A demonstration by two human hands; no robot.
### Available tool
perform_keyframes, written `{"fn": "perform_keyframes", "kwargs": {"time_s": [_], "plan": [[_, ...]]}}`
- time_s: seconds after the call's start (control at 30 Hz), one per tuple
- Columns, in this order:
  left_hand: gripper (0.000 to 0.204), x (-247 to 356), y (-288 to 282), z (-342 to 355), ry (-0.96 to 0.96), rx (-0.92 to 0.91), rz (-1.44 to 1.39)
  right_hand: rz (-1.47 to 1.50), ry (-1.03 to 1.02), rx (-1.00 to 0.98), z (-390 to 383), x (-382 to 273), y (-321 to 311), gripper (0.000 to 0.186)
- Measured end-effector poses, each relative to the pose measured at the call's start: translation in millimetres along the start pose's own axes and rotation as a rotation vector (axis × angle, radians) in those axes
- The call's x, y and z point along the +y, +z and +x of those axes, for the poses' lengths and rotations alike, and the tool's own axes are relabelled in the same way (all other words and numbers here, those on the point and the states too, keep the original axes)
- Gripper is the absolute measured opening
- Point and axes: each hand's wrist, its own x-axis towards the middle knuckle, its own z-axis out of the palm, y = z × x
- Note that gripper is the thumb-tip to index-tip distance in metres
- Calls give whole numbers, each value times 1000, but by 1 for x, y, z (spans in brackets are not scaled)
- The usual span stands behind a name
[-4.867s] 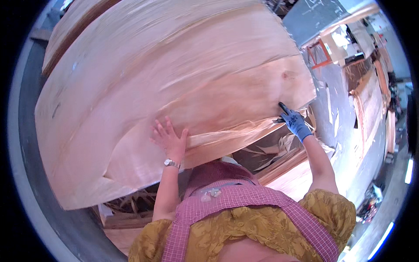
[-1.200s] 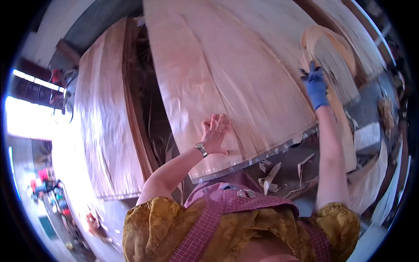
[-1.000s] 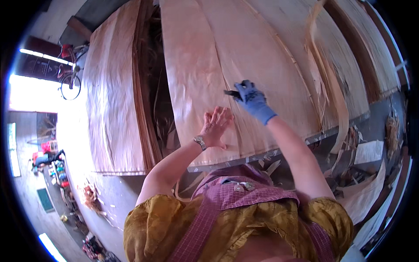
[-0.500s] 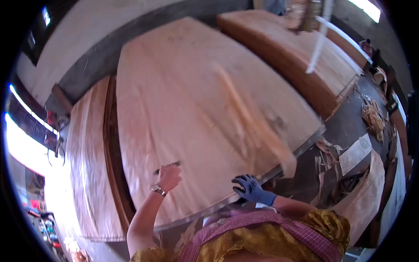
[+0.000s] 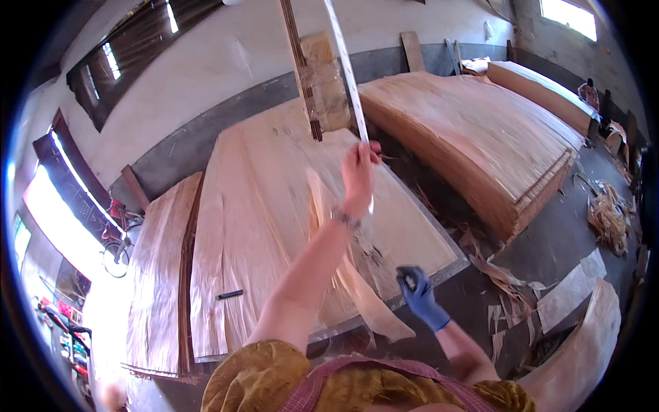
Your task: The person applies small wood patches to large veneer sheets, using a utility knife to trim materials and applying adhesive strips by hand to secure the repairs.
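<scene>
Far left of both hands, a bicycle [image 5: 115, 259] stands by the bright doorway. Nearer in comes a narrow stack of wood sheets [image 5: 159, 275], and then the wide stack [image 5: 250, 172], running beneath the left forearm. On top, left of that forearm, lies a small black cutter [image 5: 229, 294]. Up goes the left hand [image 5: 358, 180], bare, a watch band [image 5: 345, 218] at its wrist, fingers wrapped around a white pole [image 5: 348, 82] that rises above it. Between the hands, a loose wood strip [image 5: 367, 299] droops over the wide stack's near edge. And the right hand [image 5: 420, 292], in a blue glove, hangs near that stack's corner, fingers half curled; whether they hold anything, I can't tell. Beyond it sits a thick stack [image 5: 460, 137]; to its right, shavings [image 5: 607, 223] heap on the floor.
</scene>
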Motion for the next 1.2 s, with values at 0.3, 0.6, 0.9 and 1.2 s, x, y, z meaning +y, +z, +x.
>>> {"fn": "perform_keyframes", "kwargs": {"time_s": [0.3,0.6,0.9,1.2], "plan": [[23,-66,-24,-221,-288,-331,-95,833,-323,-151,334,-176,-43,31],[33,4,-131,-225,-102,-588,756,706,-26,-166,217,-247,-48,25],[42,163,-83,-172,-93,-374,-547,135,-502,179,84,-239,13,17],[39,126,-261,-292,-726,-412,-138,578,287,-627,-33,-263,86,55]]}}
